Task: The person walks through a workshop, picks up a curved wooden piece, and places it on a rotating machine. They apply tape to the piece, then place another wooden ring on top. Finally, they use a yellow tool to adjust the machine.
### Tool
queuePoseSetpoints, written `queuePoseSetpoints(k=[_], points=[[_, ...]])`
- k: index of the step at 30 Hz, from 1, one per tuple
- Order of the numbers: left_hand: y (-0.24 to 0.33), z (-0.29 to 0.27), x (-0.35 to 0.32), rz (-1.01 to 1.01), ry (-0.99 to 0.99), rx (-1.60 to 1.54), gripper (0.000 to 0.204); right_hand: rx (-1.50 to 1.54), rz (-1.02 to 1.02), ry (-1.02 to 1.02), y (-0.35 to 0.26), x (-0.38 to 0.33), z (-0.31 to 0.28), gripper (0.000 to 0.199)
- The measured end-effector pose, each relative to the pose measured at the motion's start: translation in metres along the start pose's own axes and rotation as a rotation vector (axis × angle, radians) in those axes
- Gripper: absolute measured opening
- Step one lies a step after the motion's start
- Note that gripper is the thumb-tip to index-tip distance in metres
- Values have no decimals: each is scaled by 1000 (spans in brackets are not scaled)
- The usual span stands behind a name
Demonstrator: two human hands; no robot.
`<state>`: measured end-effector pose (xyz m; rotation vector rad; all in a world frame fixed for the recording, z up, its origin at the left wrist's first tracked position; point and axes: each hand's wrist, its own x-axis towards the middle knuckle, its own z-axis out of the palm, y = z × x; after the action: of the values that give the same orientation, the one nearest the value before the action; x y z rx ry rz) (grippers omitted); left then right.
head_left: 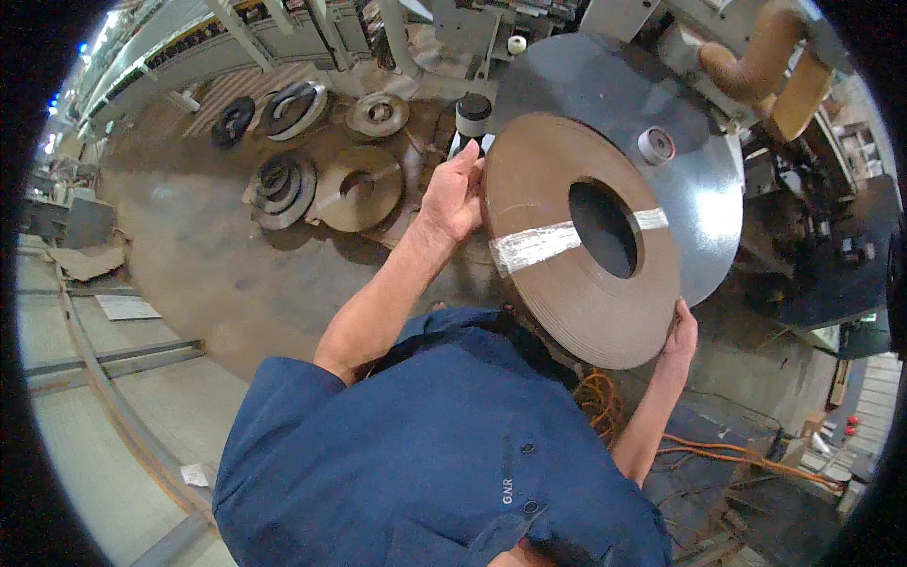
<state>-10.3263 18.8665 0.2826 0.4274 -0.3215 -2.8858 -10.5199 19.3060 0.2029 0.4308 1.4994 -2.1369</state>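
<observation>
A large brown roll of edge banding [539,213] is held tilted in front of me, with a wide round hole at its centre. Shiny clear tape crosses it in a band on both sides of the hole. My left hand [455,194] grips its upper left edge, thumb up. On the lower right edge, my right hand [680,331] is closed round the rim, its fingers partly hidden behind. Just beyond the roll is a big grey metal disc [704,227] with a short round hub [657,146]. The roll covers part of the disc.
On the floor to the left lie more coils, among them a brown roll [378,203], a stack of dark rolls [283,194] and a black coil [232,123]. A black-topped cylinder [472,115] stands by my left hand. Orange cables [746,458] run along the floor at right.
</observation>
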Motion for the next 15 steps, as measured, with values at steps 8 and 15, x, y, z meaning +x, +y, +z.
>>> queuePoseSetpoints(k=[8,15], points=[[-5,29,-19,-20,-87,-94,53,-21,46,-90,-19,-10,-11,34],[-2,19,-25,72,2,-21,32,-32,75,-32,-23,-11,14,34]])
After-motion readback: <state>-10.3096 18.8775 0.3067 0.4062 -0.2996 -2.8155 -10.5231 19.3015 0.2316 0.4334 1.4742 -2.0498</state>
